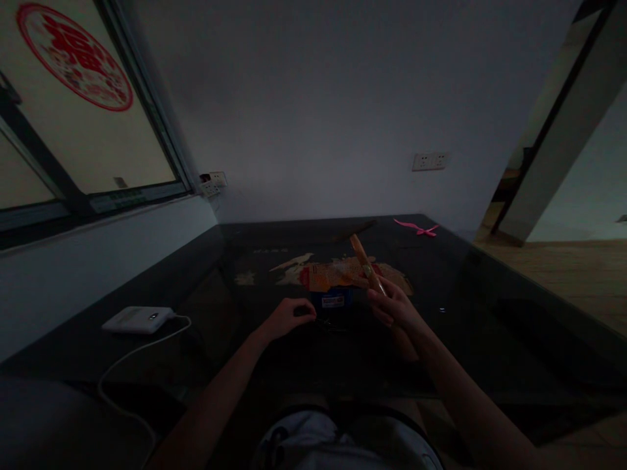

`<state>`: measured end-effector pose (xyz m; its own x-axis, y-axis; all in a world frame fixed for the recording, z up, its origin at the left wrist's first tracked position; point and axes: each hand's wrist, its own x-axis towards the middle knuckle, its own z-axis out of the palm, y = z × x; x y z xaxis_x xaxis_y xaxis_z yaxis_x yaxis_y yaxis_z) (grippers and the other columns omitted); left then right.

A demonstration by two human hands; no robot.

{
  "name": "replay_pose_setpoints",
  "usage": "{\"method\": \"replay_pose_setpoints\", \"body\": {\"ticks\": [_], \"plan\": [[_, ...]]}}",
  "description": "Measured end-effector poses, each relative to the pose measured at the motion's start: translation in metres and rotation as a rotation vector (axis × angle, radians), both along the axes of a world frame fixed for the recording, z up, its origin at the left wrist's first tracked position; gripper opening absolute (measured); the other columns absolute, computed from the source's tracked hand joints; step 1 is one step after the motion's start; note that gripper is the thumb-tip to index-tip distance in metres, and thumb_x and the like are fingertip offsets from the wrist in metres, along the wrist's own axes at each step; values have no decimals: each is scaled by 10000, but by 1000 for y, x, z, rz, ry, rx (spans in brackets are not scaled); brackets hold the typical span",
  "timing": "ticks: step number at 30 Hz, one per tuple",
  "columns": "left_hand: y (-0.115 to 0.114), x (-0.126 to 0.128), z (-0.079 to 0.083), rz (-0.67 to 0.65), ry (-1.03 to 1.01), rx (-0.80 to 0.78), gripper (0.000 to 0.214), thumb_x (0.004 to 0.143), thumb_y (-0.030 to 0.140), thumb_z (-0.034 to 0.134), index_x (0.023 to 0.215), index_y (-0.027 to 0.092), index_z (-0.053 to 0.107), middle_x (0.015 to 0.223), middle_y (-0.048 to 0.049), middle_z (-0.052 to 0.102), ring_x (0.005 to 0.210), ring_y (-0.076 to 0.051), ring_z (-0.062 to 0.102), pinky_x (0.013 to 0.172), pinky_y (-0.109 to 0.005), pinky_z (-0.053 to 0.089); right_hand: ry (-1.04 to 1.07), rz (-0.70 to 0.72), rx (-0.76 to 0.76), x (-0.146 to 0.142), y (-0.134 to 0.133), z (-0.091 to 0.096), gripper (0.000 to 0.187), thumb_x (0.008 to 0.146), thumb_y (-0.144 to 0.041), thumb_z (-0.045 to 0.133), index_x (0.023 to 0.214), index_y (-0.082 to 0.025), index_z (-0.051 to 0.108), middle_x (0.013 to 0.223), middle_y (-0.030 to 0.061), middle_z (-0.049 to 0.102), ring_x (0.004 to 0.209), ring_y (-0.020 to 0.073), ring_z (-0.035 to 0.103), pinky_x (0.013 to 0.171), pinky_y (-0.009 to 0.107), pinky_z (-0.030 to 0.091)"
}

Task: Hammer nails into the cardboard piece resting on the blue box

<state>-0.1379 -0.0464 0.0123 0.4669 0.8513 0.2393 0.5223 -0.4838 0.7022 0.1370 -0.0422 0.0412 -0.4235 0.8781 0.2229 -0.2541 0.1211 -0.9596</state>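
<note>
My right hand (392,304) is closed around a long, slim orange-brown tool (361,253) with a shiny band partway along it. It tilts up and to the left; the dim light hides its exact kind. My left hand (289,318) is in a pinch low over the table, and I cannot make out anything between its fingertips. Just right of those fingertips lie small, thin dark pieces (327,322). Beyond both hands sits an orange-brown patterned piece, perhaps cardboard (321,277), with red edges. A blue box-like item with a pale label (333,301) is in front of it.
A dark glossy table (206,274) bears printed bird and leaf shapes. At left lies a white power bank-like device (138,320) with a white cable (122,358). A pink ribbon-like strip (416,227) is at the far right, near the wall. Sockets (430,161) are on the wall.
</note>
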Motion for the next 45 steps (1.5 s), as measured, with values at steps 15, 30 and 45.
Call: {"method": "replay_pose_setpoints", "body": {"ticks": [15,30,45], "plan": [[-13,6,20,-34,-441,-75,162,741,288,634,778,137,591,807,-59,636,786,-174,622,762,-317,490,-19,-18,5,2,2,-5,497,759,-373,615,1163,-159,418,382,-139,355,255,31,263,257,142,230],[80,43,37,383,-516,304,218,730,216,603,934,141,626,889,-68,661,785,-149,630,724,-273,520,-5,-45,-22,3,8,-12,546,741,-384,627,1202,-174,423,430,-129,375,248,29,288,242,145,258],[73,44,30,328,-388,387,181,761,191,568,922,146,637,916,-69,657,810,-155,628,744,-284,513,-6,-43,-27,1,5,-9,542,755,-362,624,1205,-164,396,432,-130,380,253,26,290,248,137,248]]}}
